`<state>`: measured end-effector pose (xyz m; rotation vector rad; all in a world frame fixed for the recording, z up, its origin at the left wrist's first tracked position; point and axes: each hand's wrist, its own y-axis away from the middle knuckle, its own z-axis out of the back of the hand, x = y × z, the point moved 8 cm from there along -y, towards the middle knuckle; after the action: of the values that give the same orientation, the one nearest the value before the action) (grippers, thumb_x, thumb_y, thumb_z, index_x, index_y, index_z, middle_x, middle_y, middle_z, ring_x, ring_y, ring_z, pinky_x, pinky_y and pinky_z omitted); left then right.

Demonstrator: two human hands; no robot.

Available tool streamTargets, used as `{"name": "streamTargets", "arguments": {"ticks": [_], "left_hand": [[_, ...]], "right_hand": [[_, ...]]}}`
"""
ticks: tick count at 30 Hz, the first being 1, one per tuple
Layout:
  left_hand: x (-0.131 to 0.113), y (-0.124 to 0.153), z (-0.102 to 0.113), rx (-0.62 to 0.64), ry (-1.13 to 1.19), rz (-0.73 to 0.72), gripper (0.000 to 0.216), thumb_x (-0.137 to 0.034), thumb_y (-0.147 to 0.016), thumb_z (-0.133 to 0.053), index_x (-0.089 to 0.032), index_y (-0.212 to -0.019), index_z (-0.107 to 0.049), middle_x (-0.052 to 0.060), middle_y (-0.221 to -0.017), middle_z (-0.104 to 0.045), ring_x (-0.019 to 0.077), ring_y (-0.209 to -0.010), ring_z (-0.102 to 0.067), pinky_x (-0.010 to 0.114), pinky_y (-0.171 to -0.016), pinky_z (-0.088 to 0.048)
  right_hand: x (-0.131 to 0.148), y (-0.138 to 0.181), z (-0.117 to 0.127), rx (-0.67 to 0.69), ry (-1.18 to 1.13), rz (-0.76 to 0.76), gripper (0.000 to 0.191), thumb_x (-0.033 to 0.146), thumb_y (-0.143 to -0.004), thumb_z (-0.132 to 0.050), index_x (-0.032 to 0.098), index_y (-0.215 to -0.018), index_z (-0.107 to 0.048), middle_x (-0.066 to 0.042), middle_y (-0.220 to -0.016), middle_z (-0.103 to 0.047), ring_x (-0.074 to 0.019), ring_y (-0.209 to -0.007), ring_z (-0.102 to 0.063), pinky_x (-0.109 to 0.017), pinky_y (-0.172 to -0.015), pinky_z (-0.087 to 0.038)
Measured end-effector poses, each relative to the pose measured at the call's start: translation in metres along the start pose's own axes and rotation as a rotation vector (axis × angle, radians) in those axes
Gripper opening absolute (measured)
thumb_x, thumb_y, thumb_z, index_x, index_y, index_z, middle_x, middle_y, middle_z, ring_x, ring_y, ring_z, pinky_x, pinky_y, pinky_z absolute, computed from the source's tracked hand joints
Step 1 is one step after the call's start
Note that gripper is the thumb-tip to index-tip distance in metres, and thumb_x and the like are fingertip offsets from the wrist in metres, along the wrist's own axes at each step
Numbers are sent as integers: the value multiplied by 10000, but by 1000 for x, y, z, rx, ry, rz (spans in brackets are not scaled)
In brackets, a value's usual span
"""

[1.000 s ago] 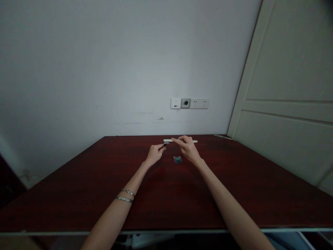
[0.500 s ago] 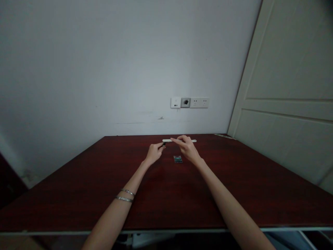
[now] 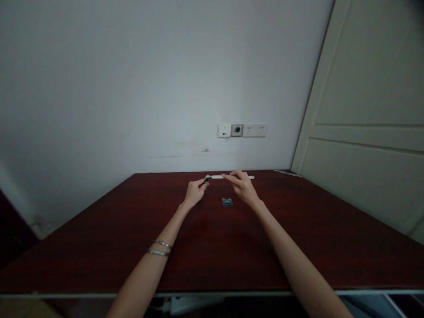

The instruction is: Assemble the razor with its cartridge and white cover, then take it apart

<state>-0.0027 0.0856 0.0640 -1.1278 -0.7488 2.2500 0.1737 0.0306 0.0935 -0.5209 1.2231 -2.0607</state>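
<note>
My left hand (image 3: 195, 192) is closed, thumb and fingers pinching a small dark piece with a silvery top (image 3: 207, 179). Just right of that piece lies the left end of a slim white handle (image 3: 217, 177); whether the two touch I cannot tell. My right hand (image 3: 244, 187) is closed on the handle from above, its index finger stretched along it. The handle's other end, with a small hole, sticks out to the right. Below and between my hands, a small clear pack with teal contents (image 3: 227, 202) lies on the dark red table.
The glossy dark red table (image 3: 212, 247) reaches back to a pale wall (image 3: 165, 88). Sockets and switches (image 3: 242, 130) are set in the wall. A cream panelled door (image 3: 367, 106) stands along the right side. Items show below the table's front edge.
The white handle has shifted slightly right with my right hand. My left hand has moved a little left, and a silvery part now shows at the top of the dark piece.
</note>
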Motion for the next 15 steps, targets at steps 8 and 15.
{"name": "streamTargets", "arguments": {"ticks": [8, 15], "left_hand": [[-3, 1, -10, 65, 11, -3, 228, -210, -785, -530, -108, -893, -702, 44, -714, -693, 128, -593, -569, 196, -586, -387], [0, -2, -2, 18, 33, 9, 232, -253, -786, -533, -101, -824, -705, 28, -664, -673, 133, -601, -571, 198, -592, -384]], "right_hand": [[1, -1, -1, -36, 16, 8, 429, 78, -866, -404, 288, -1205, -561, -63, -910, -546, -169, -842, -501, -323, -752, -368], [-2, 1, 3, -45, 35, 2, 439, 66, -857, -410, 306, -1184, -577, -63, -909, -553, -171, -841, -498, -322, -749, -376]]}}
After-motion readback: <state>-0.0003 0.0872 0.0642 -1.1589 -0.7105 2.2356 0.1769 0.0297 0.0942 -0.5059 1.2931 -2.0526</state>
